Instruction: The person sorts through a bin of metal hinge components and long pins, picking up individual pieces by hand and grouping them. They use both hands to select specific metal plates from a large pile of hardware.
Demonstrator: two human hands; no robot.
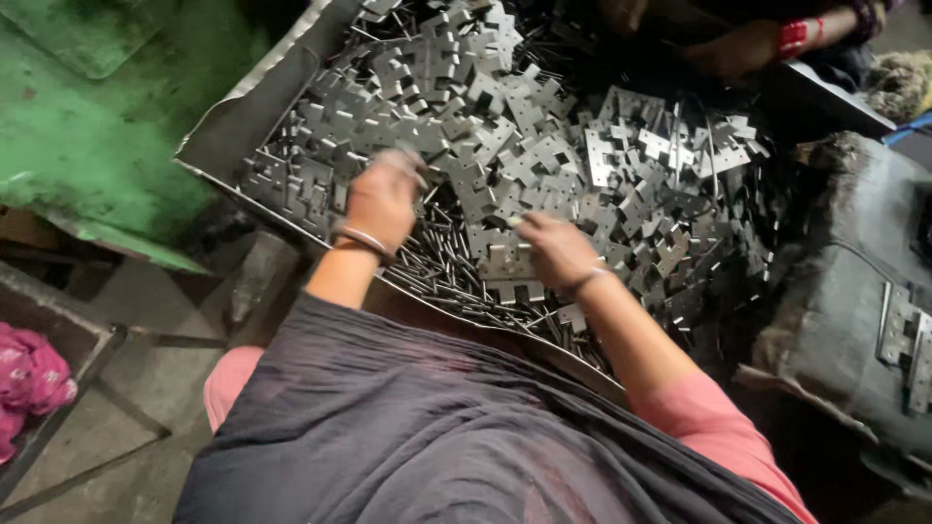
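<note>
Hands work inside the shallow grey metal tray (225,124): left hand (383,199) blurred, grip unclear, over notched silver hinge plates (544,146); right hand (555,250) pinches a thin steel pin (513,221) above loose pins (442,262).

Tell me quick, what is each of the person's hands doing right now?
Left hand: blurred, over the notched metal hinge plates; open or shut cannot be told.
Right hand: fingers curled on the thin metal pins; any grip cannot be told.

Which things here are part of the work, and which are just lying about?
In hand:
left hand
right hand
hinge plates
pins
tray

Lying about:
pink cloth
green surface
joined hinges
another person's hand
</note>
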